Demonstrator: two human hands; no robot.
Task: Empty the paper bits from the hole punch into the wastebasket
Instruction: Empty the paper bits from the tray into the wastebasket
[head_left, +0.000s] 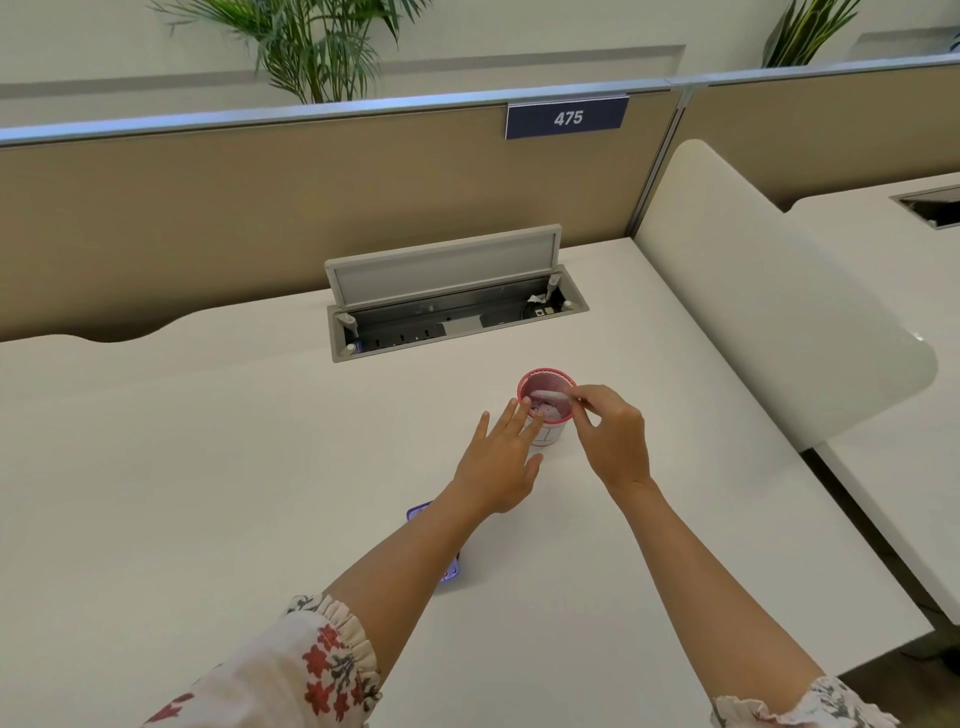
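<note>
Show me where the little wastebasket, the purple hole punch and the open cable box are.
wastebasket (545, 372), head view, far red rim
hole punch (451, 574), head view, purple edge showing beside the left forearm
cable box (441, 265), head view, raised grey lid

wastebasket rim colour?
Red-pink rim on the wastebasket, white lower body; head view, the only one.

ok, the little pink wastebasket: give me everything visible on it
The wastebasket is a small round cup-shaped bin with a pink rim and a white lower body marked with red lines. It stands upright on the white desk, in front of the open cable box. Pale bits lie inside. The left hand is open, its fingertips against the near side. The right hand pinches a thin white piece over the mouth. The material is unclear.
</note>
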